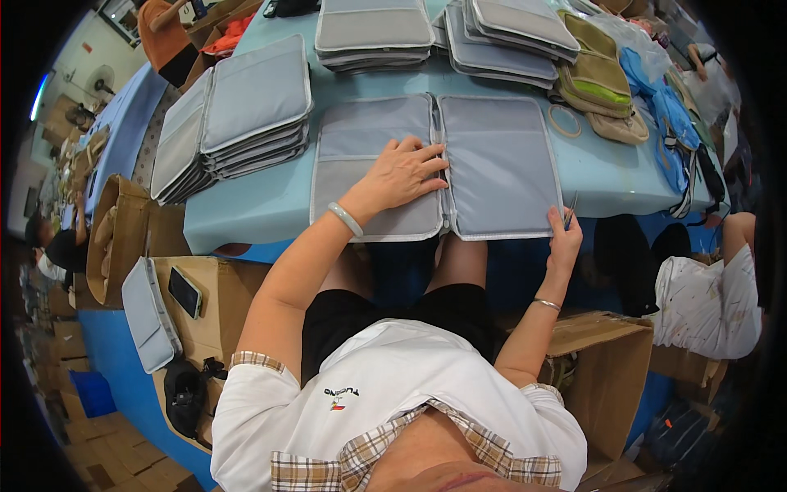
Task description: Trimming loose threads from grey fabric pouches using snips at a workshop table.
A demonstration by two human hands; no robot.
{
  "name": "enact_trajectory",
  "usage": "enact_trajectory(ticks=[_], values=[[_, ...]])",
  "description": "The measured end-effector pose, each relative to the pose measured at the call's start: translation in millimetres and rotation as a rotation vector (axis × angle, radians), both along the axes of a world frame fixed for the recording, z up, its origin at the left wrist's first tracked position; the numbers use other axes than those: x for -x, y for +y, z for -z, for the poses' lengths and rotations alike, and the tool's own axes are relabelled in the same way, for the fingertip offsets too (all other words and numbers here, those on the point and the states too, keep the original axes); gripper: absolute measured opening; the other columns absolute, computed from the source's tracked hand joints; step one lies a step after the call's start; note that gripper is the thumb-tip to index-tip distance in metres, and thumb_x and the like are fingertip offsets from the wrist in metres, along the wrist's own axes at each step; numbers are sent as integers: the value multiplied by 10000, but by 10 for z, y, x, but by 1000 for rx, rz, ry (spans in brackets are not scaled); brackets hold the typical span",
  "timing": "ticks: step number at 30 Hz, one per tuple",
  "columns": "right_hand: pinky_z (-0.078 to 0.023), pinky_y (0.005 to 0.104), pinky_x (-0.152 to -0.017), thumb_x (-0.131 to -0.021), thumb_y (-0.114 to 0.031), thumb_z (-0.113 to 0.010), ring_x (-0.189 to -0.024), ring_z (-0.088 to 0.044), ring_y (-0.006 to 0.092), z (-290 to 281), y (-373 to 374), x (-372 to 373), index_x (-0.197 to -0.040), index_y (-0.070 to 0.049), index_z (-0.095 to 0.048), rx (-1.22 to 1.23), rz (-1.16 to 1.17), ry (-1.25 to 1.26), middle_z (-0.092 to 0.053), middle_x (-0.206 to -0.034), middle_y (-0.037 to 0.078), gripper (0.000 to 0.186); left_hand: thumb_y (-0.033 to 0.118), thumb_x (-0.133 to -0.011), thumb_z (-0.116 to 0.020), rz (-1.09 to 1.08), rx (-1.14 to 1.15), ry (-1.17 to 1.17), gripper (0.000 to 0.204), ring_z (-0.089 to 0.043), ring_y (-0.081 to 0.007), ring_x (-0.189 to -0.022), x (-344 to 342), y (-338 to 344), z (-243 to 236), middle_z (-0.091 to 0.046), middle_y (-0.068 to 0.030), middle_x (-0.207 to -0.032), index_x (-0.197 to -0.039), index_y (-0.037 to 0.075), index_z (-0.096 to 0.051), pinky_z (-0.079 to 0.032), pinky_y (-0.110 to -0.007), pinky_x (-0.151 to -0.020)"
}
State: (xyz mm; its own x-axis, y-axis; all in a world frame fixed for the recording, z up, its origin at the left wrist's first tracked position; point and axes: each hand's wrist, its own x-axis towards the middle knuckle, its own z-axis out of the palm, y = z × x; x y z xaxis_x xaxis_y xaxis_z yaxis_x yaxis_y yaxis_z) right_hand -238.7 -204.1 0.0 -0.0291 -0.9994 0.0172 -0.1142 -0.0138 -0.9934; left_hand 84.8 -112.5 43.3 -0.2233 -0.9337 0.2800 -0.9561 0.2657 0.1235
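Observation:
An open grey fabric case (500, 164) lies at the table's front edge, its pocketed left half (361, 123) joined to the right half along a zippered middle. My left hand (406, 172) rests on the left half beside that middle seam, fingers apart and slightly bent, fingertips on the fabric. My right hand (564, 230) is at the lower right corner of the case, closed around small metal snips (571, 209) that point upward, with the thumb by the case's edge.
Stacks of grey cases (246, 98) (373, 29) (512, 33) surround the work. At right lie olive bags (590, 61), a tape ring (564, 120) and blue bags (672, 115). Cardboard boxes (602, 394), a phone (184, 291) and other people (705, 295) are around the table (221, 213).

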Motion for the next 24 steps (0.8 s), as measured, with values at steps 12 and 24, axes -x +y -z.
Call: enact_trajectory(ticks=[12,24], values=[[-203,220,-420,-869,-278,-728,-477,-299,20,23,14,7,-902,-51,-658,-24,10,-10,-485,-638,-74,240,474,-928,-522,-53,-53,35,462,-529,-210,-1112,40,-19,-89,-563,1,-1321,-1232,135,-598,-413,-379,-870],[-208,221,-424,-866,-280,-730,-481,-303,20,2,16,7,-917,-47,-659,-25,0,-10,-492,-653,-69,248,472,-936,-504,27,40,-90,464,-534,-224,-1010,-54,-232,40,-548,16,-1333,-1202,110,-623,-447,-359,-838]])
